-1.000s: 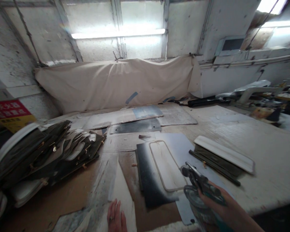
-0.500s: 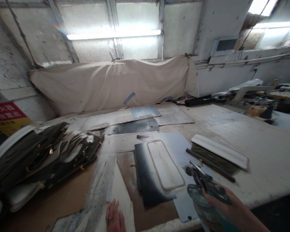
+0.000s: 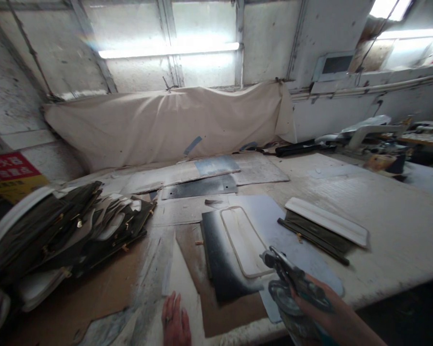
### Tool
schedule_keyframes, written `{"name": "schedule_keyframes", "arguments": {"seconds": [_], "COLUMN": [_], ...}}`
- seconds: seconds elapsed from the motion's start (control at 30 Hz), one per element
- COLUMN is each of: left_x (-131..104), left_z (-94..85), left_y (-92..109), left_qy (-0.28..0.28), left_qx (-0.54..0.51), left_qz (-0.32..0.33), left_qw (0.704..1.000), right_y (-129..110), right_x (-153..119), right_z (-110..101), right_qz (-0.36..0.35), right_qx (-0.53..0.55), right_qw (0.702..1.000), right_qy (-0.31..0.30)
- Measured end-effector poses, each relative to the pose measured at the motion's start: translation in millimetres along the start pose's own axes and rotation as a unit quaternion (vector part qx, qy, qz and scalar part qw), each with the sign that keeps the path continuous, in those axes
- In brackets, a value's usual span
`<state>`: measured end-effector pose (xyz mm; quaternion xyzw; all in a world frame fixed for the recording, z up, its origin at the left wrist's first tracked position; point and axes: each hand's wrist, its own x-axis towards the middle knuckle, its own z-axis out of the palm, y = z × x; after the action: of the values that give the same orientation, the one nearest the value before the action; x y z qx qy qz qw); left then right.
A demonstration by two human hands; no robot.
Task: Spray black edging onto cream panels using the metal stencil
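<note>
My right hand (image 3: 315, 305) is wrapped round a metal spray gun (image 3: 286, 274) with a cup below it. The gun's nozzle is over the lower right edge of a pale rounded panel (image 3: 246, 241). That panel lies on a black board (image 3: 223, 269) shaded white near it. My left hand (image 3: 175, 321) rests on the table's front part, fingers apart, holding nothing. To the right lies a dark zippered piece with a white rounded panel (image 3: 326, 222).
A pile of dark zippered pieces (image 3: 108, 235) covers the left side. Flat boards (image 3: 202, 186) lie at the back before a hanging beige cloth (image 3: 173, 125). A machine (image 3: 368, 137) stands at the far right.
My right hand has moved left with the spray gun, whose nozzle now overlaps the pale panel's edge. My left hand has shifted slightly right in view.
</note>
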<state>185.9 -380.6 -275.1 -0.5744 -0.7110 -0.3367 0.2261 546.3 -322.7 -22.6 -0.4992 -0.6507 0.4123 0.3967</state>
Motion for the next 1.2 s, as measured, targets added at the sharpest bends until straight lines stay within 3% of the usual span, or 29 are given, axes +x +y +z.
{"name": "schedule_keyframes", "arguments": {"seconds": [0.17,0.27,0.9,1.2], "left_x": [1,3,2,-1], "left_z": [-3.6,-6.4,-4.6,-6.4], "left_y": [2,5,7,10], "left_qy": [-0.001,-0.003,-0.004,-0.039], "left_qx": [-0.007,-0.004,-0.01,-0.063], "left_qz": [-0.005,0.001,-0.005,-0.072], "left_qw": [1.0,1.0,1.0,0.995], "right_y": [-11,-14,33,19], "right_x": [-2,-5,-18,-26], "right_z": [3,2,-26,-22], "right_qz": [-0.008,-0.002,0.059,0.047], "right_qx": [-0.034,-0.031,-0.033,-0.011], "right_qw": [0.997,0.997,0.996,0.998], "right_qy": [-0.067,-0.077,0.049,0.035]}}
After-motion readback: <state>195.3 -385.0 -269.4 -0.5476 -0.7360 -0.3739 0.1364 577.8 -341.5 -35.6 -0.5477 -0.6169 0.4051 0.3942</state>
